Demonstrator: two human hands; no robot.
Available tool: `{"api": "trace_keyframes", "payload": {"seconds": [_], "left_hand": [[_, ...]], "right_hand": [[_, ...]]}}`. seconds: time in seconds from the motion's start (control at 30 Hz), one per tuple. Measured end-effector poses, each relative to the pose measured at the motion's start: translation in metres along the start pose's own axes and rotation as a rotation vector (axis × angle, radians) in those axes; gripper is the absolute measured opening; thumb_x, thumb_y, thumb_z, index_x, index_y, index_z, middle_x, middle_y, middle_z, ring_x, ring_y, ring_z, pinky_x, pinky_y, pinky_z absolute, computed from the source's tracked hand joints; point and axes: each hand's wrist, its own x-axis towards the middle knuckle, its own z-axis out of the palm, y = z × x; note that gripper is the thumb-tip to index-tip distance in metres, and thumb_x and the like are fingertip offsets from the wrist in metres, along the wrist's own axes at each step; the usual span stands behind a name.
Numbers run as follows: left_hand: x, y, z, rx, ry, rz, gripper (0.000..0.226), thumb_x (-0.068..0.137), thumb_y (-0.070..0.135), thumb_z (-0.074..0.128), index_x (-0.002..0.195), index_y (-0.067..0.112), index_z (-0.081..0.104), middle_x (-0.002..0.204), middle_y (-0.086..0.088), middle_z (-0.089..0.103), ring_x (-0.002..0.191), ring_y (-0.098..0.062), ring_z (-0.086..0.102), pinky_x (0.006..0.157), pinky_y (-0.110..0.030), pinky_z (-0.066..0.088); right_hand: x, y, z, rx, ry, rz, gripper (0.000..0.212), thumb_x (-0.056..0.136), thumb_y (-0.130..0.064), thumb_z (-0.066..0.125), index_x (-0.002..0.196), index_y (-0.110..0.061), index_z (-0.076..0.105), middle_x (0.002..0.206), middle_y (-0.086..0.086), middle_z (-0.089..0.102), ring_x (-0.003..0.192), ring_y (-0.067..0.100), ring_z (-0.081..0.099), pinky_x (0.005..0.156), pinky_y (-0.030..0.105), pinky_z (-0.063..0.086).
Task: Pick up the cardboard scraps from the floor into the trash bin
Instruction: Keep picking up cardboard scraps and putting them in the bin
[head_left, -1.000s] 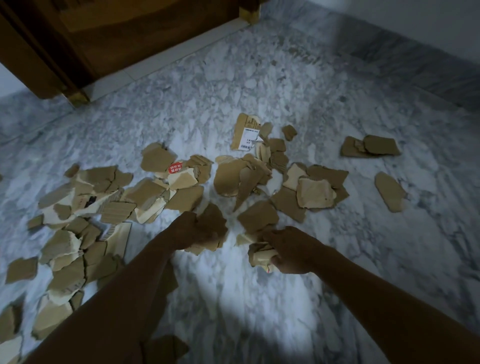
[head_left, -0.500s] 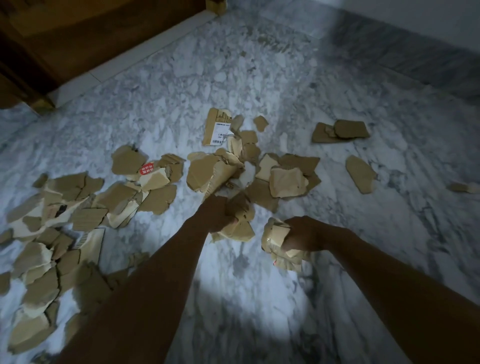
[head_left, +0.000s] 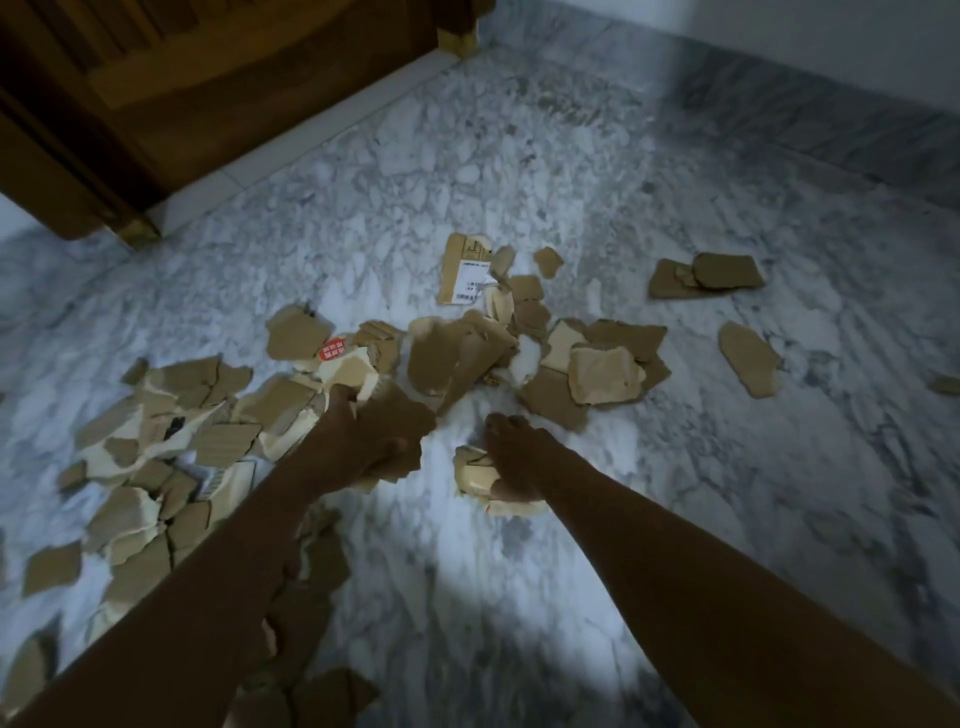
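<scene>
I'm looking down at a grey-veined marble floor (head_left: 597, 171). A dark wooden panel (head_left: 208, 78) is standing top left, a white strip (head_left: 311, 139) is running along its base, and grey skirting (head_left: 831, 130) is lining the far wall.

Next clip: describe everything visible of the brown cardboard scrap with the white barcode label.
The tall brown cardboard scrap with the white barcode label lies flat on the grey-white marble floor at the pile's far edge. Dark printed symbols mark its top; the label sits low on its right side. A smaller scrap overlaps its right edge.
</scene>
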Motion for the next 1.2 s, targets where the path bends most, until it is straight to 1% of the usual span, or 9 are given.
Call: {"api": "trace_keyframes", "payload": {"seconds": [0.13, 0.37, 0.53, 0.67, 0.83, 0.93, 1.0, 1.1, 1.2], "left_hand": [[-0.009, -0.010, 0.007, 0.074, -0.147, -0.033, 0.011, 0.080, 0.014, 0.080, 0.078, 0.009, 0.071, 0.056, 0.003, 0.070, 0.050, -0.002, 0.064, 0.051, -0.018, 0.048], [0.000, 0.011, 0.028, 0.127, -0.270, 0.006, 0.026, 0.076, 0.040, 0.082, 0.083, 0.015, 0.076, 0.070, 0.003, 0.073, 0.064, -0.005, 0.065, 0.061, -0.021, 0.048], [0.019, 0.070, 0.056, 0.362, -0.285, 0.013, 0.030, 0.077, 0.046, 0.078, 0.066, 0.020, 0.068, 0.061, 0.000, 0.066, 0.063, -0.010, 0.061, 0.060, -0.024, 0.045], [0.039, 0.143, 0.093, 0.487, -0.353, 0.154, 0.069, 0.060, 0.071, 0.059, 0.103, 0.019, 0.072, 0.104, -0.007, 0.071, 0.100, -0.018, 0.063, 0.087, -0.027, 0.046], [0.069, 0.194, 0.156, 0.573, -0.414, 0.120, 0.059, 0.080, 0.050, 0.073, 0.124, 0.010, 0.065, 0.124, -0.013, 0.066, 0.114, -0.030, 0.060, 0.096, -0.036, 0.045], [0.108, 0.183, 0.193, 0.601, -0.383, 0.130, 0.086, 0.052, 0.065, 0.075, 0.119, 0.011, 0.065, 0.116, -0.013, 0.067, 0.108, -0.030, 0.064, 0.095, -0.043, 0.051], [0.136, 0.160, 0.215, 0.593, -0.360, 0.163, 0.100, 0.040, 0.059, 0.077, 0.126, 0.011, 0.056, 0.121, -0.014, 0.061, 0.114, -0.036, 0.060, 0.097, -0.052, 0.050], [0.145, 0.158, 0.233, 0.766, -0.347, 0.168, 0.088, 0.066, 0.052, 0.080, 0.140, 0.022, 0.045, 0.139, -0.011, 0.043, 0.127, -0.037, 0.045, 0.103, -0.048, 0.043], [0.145, 0.159, 0.236, 0.859, -0.291, 0.213, 0.094, 0.074, 0.053, 0.076, 0.152, 0.040, 0.024, 0.149, -0.013, 0.023, 0.136, -0.040, 0.031, 0.107, -0.049, 0.038]], "right_hand": [[-0.007, -0.003, 0.010, -0.054, 0.011, 0.052, 0.082, 0.080, -0.042, 0.074, 0.142, -0.014, 0.029, 0.136, 0.014, 0.046, 0.124, 0.038, 0.046, 0.099, 0.053, 0.039], [-0.025, 0.024, 0.001, 0.207, -0.310, 0.107, 0.073, 0.079, -0.036, 0.080, 0.137, -0.004, 0.050, 0.134, 0.015, 0.057, 0.119, 0.031, 0.058, 0.094, 0.037, 0.050], [-0.064, 0.096, -0.044, 0.350, -0.231, 0.164, 0.054, 0.083, -0.033, 0.077, 0.128, -0.009, 0.059, 0.123, 0.010, 0.064, 0.112, 0.028, 0.062, 0.085, 0.029, 0.047], [-0.101, 0.180, -0.090, 0.481, -0.282, 0.300, 0.029, 0.078, -0.029, 0.077, 0.095, -0.006, 0.072, 0.086, 0.015, 0.074, 0.084, 0.038, 0.074, 0.068, 0.038, 0.060], [-0.124, 0.249, -0.117, 0.311, -0.184, 0.407, 0.024, 0.089, -0.034, 0.066, 0.074, -0.015, 0.067, 0.069, 0.001, 0.071, 0.054, 0.011, 0.064, 0.064, 0.026, 0.061], [-0.110, 0.283, -0.103, 0.339, -0.117, 0.497, 0.037, 0.097, -0.041, 0.055, 0.112, -0.010, 0.068, 0.111, 0.008, 0.071, 0.091, 0.019, 0.070, 0.083, 0.031, 0.057], [-0.093, 0.302, -0.085, 0.360, -0.019, 0.597, 0.062, 0.096, -0.054, 0.049, 0.141, -0.012, 0.044, 0.139, 0.013, 0.050, 0.127, 0.032, 0.049, 0.106, 0.046, 0.039], [-0.064, 0.314, -0.054, 0.525, 0.064, 0.795, 0.095, 0.087, -0.064, 0.056, 0.153, -0.008, 0.016, 0.155, 0.018, 0.022, 0.140, 0.042, 0.025, 0.113, 0.052, 0.027], [-0.046, 0.309, -0.029, 0.516, 0.195, 0.878, 0.086, 0.092, -0.051, 0.057, 0.152, -0.006, 0.015, 0.159, 0.014, 0.017, 0.143, 0.041, 0.019, 0.114, 0.054, 0.025]]}}
